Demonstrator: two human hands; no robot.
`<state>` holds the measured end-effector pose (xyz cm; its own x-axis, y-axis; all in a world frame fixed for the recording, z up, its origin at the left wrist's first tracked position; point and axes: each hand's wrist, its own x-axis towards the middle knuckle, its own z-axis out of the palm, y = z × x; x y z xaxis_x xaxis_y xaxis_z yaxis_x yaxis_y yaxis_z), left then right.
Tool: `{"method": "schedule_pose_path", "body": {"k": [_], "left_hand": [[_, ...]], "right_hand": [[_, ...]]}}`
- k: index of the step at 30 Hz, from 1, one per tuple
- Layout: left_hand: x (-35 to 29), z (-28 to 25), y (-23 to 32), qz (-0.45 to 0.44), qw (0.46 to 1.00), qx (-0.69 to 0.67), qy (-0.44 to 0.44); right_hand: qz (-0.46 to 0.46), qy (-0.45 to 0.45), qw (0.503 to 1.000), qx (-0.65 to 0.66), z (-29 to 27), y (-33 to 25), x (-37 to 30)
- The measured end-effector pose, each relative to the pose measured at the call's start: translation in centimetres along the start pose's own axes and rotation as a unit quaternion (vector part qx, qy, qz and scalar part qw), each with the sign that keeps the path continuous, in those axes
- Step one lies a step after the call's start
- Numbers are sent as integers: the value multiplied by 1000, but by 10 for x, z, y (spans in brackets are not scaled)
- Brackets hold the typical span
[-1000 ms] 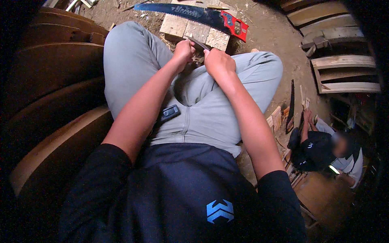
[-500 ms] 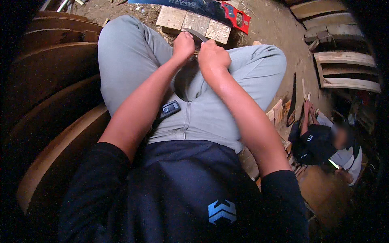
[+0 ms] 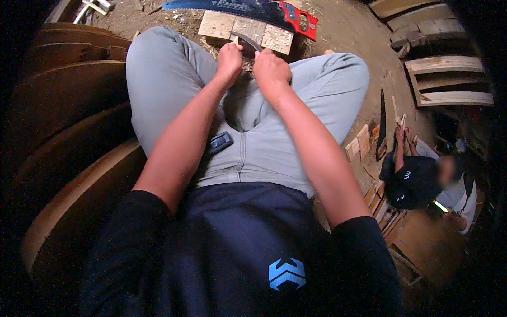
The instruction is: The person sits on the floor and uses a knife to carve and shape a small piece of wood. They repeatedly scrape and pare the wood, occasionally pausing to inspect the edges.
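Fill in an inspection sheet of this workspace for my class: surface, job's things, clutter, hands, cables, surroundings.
Surface: low plank-topped wooden block on an earthen floor.
Job's things: curved dark blade and small pale wood piece, close together; red-handled saw lying across the block's far part.
Clutter: wood shavings on the block; pale wood scraps at upper left.
Hands: left hand closed on the wood piece; right hand closed at the blade's near end, handle hidden.
Cables: nothing seen.
Surroundings: curved boards at left; wooden frame at right; another person seated at lower right; small dark device on the lap.
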<state>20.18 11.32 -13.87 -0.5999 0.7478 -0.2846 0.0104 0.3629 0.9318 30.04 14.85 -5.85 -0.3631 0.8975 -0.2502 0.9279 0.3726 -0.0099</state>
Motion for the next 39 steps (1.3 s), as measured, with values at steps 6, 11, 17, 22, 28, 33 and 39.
{"method": "schedule_pose_path", "body": {"k": [6,11,17,22,28,33,39], "left_hand": [[-7,-2,22,-135,953,-269,-26],[-8,-11,45,-124,931,-336,-67],[-23,-15,70,40,976,-212,-11],[-36,-19,90,76,983,-164,-24],[-69,-16,119,113,979,-153,-76],[-122,-16,160,46,960,-210,-182],[-131,-11,175,-111,924,-268,-247]], "right_hand": [[-12,-8,999,41,-42,6,-7],[-28,-39,993,111,-66,20,-14],[-53,-16,980,193,-90,25,-37],[-64,20,993,101,-110,29,-51],[-55,89,993,49,-121,54,-79],[82,242,949,185,-138,103,-49],[13,234,909,344,-186,145,-90]]}}
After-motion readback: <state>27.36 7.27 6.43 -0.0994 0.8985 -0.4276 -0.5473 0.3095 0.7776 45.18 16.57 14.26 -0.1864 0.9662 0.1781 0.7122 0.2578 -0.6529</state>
